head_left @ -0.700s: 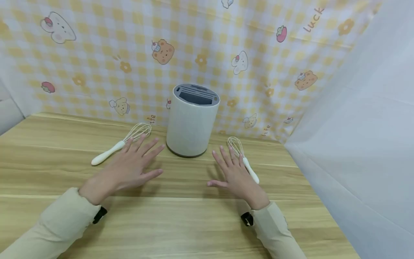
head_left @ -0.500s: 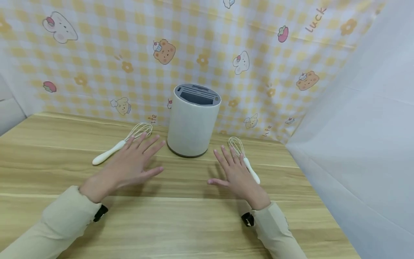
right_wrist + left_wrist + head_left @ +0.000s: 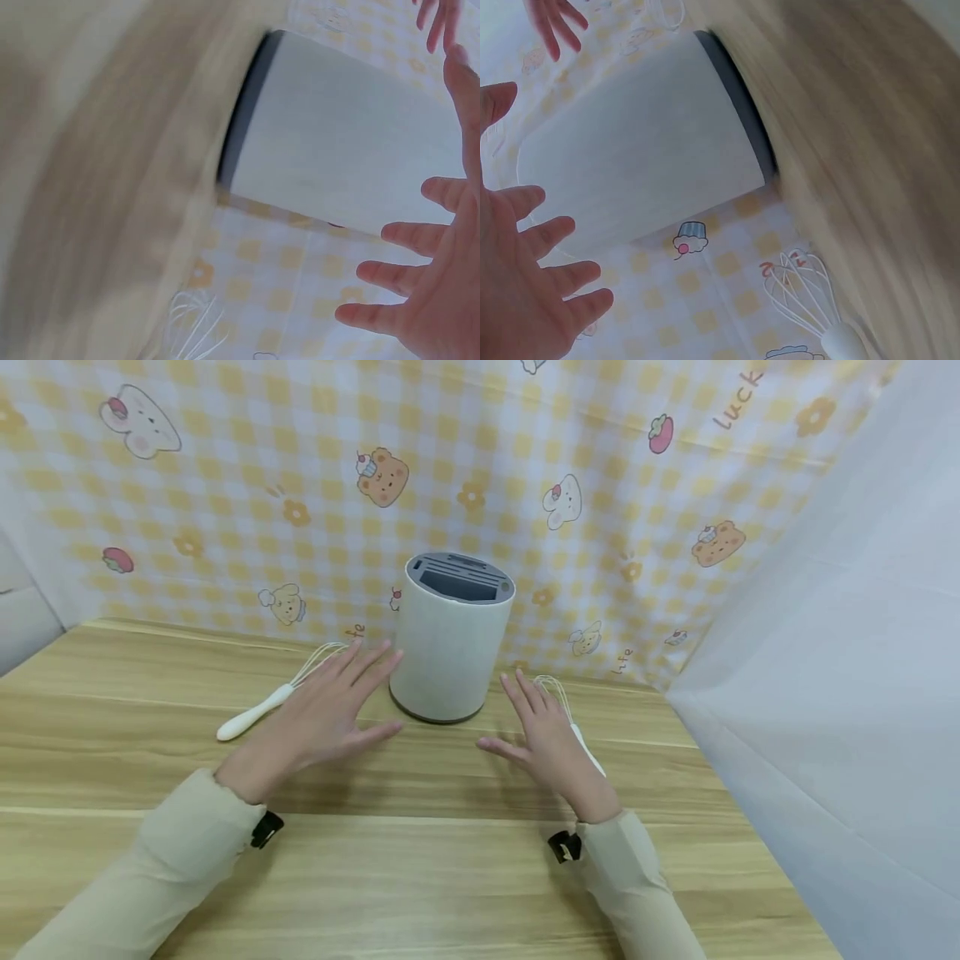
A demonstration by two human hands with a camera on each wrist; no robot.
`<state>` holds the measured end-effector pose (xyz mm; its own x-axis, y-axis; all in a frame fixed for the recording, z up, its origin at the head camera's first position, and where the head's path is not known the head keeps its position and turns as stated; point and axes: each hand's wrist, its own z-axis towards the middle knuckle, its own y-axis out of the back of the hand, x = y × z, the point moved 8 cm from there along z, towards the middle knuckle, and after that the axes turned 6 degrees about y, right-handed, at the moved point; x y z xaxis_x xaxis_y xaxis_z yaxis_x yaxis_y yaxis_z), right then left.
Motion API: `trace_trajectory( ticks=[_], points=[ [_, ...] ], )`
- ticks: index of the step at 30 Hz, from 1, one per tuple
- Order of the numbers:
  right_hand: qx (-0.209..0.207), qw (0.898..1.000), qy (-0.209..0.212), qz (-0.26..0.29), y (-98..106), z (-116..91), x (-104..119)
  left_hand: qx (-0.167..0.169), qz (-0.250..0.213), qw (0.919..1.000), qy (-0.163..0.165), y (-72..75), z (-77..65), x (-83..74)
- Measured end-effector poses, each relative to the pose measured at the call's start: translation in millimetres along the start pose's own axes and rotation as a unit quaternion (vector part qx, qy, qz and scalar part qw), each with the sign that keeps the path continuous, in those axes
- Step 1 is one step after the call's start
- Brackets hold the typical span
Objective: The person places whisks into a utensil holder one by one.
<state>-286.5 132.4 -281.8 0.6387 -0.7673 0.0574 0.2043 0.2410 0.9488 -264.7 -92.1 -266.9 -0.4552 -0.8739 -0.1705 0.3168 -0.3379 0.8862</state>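
A white oval knife block [image 3: 450, 643] with a grey slotted top stands upright at the back of the table. My left hand [image 3: 318, 714], fingers spread, hovers in front of it on the left, and partly hides a white-handled whisk [image 3: 258, 712] in the head view. On the right, my right hand [image 3: 551, 743] is spread too, thumb pointing inward, over a second whisk [image 3: 587, 747]. Both wrist views show a gap between the fingers and the block [image 3: 645, 150]. Neither hand holds anything.
The wood-grain table [image 3: 420, 885] reaches back to a yellow checked cloth [image 3: 315, 543] with cartoon prints, close behind the block. A white sheet [image 3: 817, 652] hangs along the right side.
Both hands have moved forward, nearer the knife block, the left one also to the right. They now cover more of the whisks. Block and whisks stay where they were.
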Motion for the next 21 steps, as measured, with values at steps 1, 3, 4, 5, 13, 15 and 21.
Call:
trace_trajectory(
  ticks=[1,3,4,5,13,15,21],
  points=[
    [-0.004,1.0,-0.003,0.005,1.6,3.1,-0.2,-0.002,-0.003,1.0,0.003,0.3,3.0,-0.1],
    [-0.013,1.0,-0.01,0.021,5.0,9.0,-0.7,-0.004,-0.015,0.9998,0.011,0.9,8.6,0.2],
    [-0.021,0.999,-0.013,0.029,7.1,11.9,-1.0,-0.007,-0.021,0.9996,0.016,1.2,11.3,0.4],
    [-0.03,0.999,-0.017,0.037,9.4,14.6,-1.1,-0.009,-0.027,0.9994,0.021,1.7,13.9,1.1],
    [-0.084,0.989,-0.042,0.112,23.0,34.7,-3.8,-0.022,-0.099,0.9927,0.066,4.6,36.0,7.3],
    [-0.095,0.985,-0.052,0.131,24.0,39.6,-5.8,-0.017,-0.134,0.9871,0.086,3.1,41.8,11.1],
    [-0.125,0.962,-0.1,0.223,23.5,49.9,-17.4,-0.034,-0.243,0.9603,0.133,0.4,56.3,25.3]
  ],
)
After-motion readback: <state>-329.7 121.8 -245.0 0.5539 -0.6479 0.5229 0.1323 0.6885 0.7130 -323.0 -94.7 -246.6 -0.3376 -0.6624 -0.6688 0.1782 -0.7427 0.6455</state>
